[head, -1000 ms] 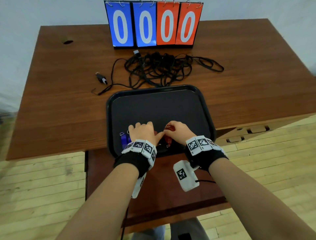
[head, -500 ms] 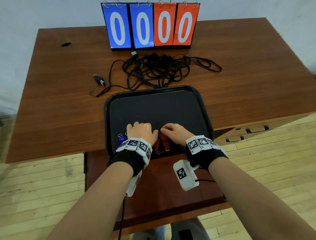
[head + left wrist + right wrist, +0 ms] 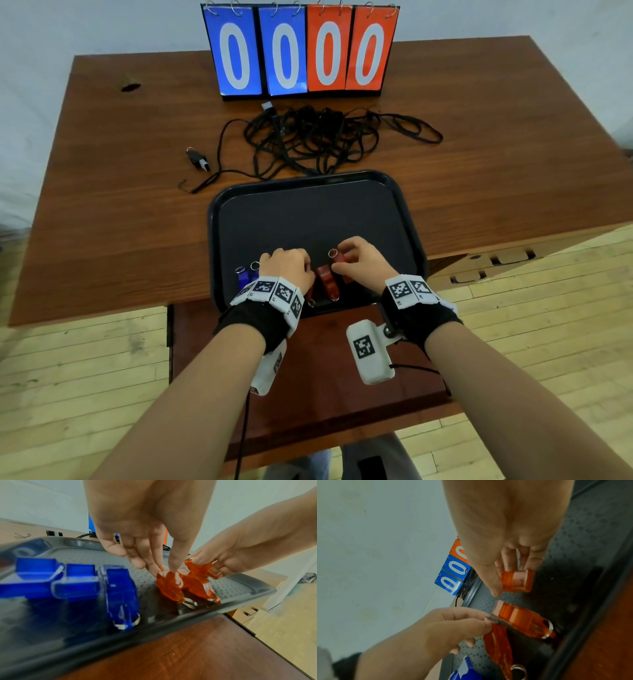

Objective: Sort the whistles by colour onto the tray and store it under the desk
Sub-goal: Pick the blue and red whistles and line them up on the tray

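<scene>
A black tray (image 3: 308, 205) lies on the wooden desk, its near edge over the desk's front. Three blue whistles (image 3: 120, 592) sit side by side at its near left. My left hand (image 3: 286, 265) reaches over them and pinches one orange whistle (image 3: 498, 646) by thumb and fingertip. A second orange whistle (image 3: 522, 620) lies flat beside it. My right hand (image 3: 359, 263) pinches a third orange whistle (image 3: 517, 580) just above the tray, its key ring pointing away from me.
A tangle of black lanyards (image 3: 315, 137) and a black whistle (image 3: 198, 159) lie behind the tray. A blue and orange flip scoreboard (image 3: 298, 51) stands at the desk's back. A pull-out wooden shelf (image 3: 325, 359) sticks out below the desk front.
My right hand has drawn back to the right with one orange whistle, off the other two. The left hand stays on the orange whistle beside the blue ones.
</scene>
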### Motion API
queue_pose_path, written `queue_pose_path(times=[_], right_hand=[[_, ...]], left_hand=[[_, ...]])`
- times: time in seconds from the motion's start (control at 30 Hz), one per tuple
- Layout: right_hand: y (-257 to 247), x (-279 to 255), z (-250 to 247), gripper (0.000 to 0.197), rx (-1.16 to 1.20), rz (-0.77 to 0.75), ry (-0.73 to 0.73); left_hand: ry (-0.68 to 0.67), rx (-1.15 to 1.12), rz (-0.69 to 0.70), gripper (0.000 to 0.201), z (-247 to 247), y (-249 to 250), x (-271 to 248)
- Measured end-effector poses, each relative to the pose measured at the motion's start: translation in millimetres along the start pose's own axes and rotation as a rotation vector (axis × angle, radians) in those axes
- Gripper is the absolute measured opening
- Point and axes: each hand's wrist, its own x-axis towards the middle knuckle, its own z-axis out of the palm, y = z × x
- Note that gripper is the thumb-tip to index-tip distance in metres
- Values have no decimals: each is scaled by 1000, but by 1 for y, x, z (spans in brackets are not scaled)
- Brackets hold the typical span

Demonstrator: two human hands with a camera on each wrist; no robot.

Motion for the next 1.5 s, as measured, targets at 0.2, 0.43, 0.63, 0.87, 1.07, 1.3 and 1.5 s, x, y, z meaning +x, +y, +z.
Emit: queue_pose_path(times=[0.2,0.43,0.63,0.87,1.07,1.3,1.5], right_hand=[[4,-2,5,25,-160,-36,65],[4,-4,7,28,-174,-37,109],[3,-4,3,23,-173,-25,68],[4,-4,-2,24,-201,-29,33],[3,-5,-7,25,-214,-55,-30],[5,-3,-7,24,-202,-57,-53],[-7,11,-23,27,-182,-91,69]], left_hand=[[-9,24,-73,33,-4,4,7],[-37,-137,-138,25,-9,3,10],[-31,-187,-164,23,-11,5,7],[-13,-160,-176,25,-10,1,6],[-26,-148,-185,27,-8,-3,6],[-25,-107,-185,28,-8,-1,3],[129,-342,-182,18,-31,3,12]])
